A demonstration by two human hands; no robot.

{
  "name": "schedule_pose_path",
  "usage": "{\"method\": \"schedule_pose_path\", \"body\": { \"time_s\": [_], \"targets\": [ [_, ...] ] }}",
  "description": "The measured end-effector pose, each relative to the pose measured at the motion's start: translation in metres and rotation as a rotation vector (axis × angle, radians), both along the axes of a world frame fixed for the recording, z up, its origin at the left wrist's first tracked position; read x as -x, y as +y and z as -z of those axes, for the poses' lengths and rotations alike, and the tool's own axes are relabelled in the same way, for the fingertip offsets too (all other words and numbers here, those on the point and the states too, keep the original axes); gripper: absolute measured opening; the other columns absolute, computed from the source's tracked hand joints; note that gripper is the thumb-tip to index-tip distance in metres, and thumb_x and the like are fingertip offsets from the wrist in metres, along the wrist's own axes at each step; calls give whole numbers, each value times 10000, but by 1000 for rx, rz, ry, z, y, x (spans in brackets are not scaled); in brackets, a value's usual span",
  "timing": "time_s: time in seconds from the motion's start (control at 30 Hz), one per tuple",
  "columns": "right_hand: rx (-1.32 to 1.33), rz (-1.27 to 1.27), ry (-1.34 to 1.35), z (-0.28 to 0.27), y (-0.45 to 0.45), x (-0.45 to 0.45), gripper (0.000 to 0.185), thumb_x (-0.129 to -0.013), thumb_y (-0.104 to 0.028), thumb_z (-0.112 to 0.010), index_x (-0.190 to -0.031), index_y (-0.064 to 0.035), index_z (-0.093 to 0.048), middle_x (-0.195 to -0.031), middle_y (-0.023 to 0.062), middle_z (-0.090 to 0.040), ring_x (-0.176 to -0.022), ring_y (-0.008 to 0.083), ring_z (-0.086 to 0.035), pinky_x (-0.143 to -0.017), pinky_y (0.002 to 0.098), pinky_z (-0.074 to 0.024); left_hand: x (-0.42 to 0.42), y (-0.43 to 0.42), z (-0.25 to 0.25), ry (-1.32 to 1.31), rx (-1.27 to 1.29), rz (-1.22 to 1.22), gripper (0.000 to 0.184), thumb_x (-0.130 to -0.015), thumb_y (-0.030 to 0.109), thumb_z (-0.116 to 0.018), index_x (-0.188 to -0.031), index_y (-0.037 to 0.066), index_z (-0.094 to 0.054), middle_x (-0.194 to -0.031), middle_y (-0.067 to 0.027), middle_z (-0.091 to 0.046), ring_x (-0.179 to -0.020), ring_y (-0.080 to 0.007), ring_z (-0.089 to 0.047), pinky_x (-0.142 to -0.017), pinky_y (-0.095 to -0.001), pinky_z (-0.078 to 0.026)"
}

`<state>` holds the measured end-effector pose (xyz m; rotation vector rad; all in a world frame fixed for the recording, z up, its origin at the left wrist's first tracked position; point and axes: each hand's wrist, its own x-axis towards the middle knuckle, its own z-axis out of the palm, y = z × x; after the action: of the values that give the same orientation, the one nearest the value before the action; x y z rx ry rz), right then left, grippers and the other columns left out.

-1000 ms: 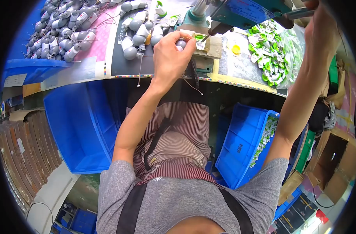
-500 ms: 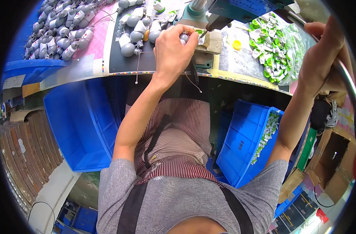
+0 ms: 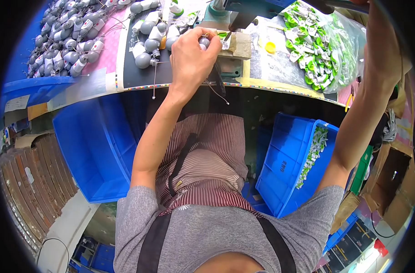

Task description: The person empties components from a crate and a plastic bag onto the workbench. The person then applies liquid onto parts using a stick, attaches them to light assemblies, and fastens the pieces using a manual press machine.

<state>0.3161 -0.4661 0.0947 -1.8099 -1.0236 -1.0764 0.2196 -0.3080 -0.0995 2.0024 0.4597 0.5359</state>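
My left hand [image 3: 191,59] is closed on a bulb-shaped part with a grey round end [image 3: 203,42], at the wooden block [image 3: 239,45] under the bench press [image 3: 257,7]. A green and white piece [image 3: 223,37] sits at its fingertips, beneath the press tip. A thin wire with a small connector [image 3: 227,103] hangs below the bench edge. At the top right, my right hand [image 3: 381,20] is closed on the press lever [image 3: 341,3]; the frame edge cuts off part of it. Several grey-and-white bulb-shaped parts [image 3: 152,45] lie just left of my left hand.
A large pile of bulb-shaped parts [image 3: 66,41] lies at the left. Green and white pieces [image 3: 312,54] lie beside a clear plastic bag [image 3: 348,50] on the right. A yellow cap [image 3: 270,47] is between. Blue bins [image 3: 87,154] [image 3: 282,168] stand below the bench.
My right hand and the lever have swung upward in the picture, away from my body. My left hand keeps its hold at the block. The whole view has shifted slightly.
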Motion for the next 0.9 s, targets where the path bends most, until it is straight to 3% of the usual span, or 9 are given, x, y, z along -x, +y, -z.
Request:
{"method": "schedule_pose_path", "body": {
  "time_s": [0.1,0.2,0.4,0.5,0.67,0.7,0.8,0.9],
  "targets": [
    [38,-53,65,-4,-4,-1,415,-970,-285,-661,-636,-39,-661,-541,7,-564,-480,60,-492,-478,234,-323,1,0,-1,14,-6,-4,217,-831,229,-675,-878,21,-716,-829,-169,-686,-684,-289,-660,-671,-403,-513],
    [157,-80,55,-14,-7,2,426,-978,-290,-648,-631,-43,-660,-533,5,-557,-472,58,-483,-467,236,-311,-2,1,8,-29,-117,-17,227,-852,234,-718,-902,13,-729,-615,-4,-619,-541,-54,-504,-522,-248,-424],
    [70,-79,-112,0,-1,-3,436,-996,-309,-613,-656,-42,-677,-536,-9,-549,-464,53,-455,-454,240,-289,-2,-1,11,-125,-135,-3,233,-862,240,-727,-939,20,-741,-627,-2,-619,-542,-53,-491,-521,-240,-411],
    [33,-27,-105,14,-6,4,399,-973,-285,-643,-680,-19,-692,-577,17,-598,-484,68,-495,-487,238,-335,3,-1,1,-5,20,24,234,-843,239,-689,-932,28,-737,-876,-152,-711,-820,-299,-664,-776,-399,-514],
    [72,116,64,21,-28,27,330,-910,-211,-735,-692,36,-709,-659,86,-709,-533,103,-602,-577,227,-454,1,0,3,-33,-30,43,249,-865,253,-667,-947,29,-737,-893,-147,-712,-878,-306,-659,-806,-403,-509],
    [188,-45,-109,21,-32,24,240,-888,-115,-745,-706,37,-710,-661,98,-711,-530,101,-603,-558,223,-448,0,1,3,-34,-36,46,251,-869,255,-662,-948,28,-736,-892,-148,-711,-886,-309,-658,-809,-407,-508],
    [673,51,-387,15,-46,39,127,-874,-83,-759,-803,21,-748,-562,40,-596,-486,143,-526,-513,249,-406,-2,3,8,-66,-162,57,230,-891,226,-702,-961,9,-727,-760,-57,-689,-647,-114,-600,-612,-272,-482],
    [538,63,-684,47,-49,22,108,-799,-158,-833,-814,-69,-774,-556,-13,-525,-486,143,-484,-500,254,-388,0,3,3,-57,12,79,231,-873,256,-659,-931,36,-699,-860,-145,-697,-866,-318,-646,-783,-433,-506]
  ]
}}
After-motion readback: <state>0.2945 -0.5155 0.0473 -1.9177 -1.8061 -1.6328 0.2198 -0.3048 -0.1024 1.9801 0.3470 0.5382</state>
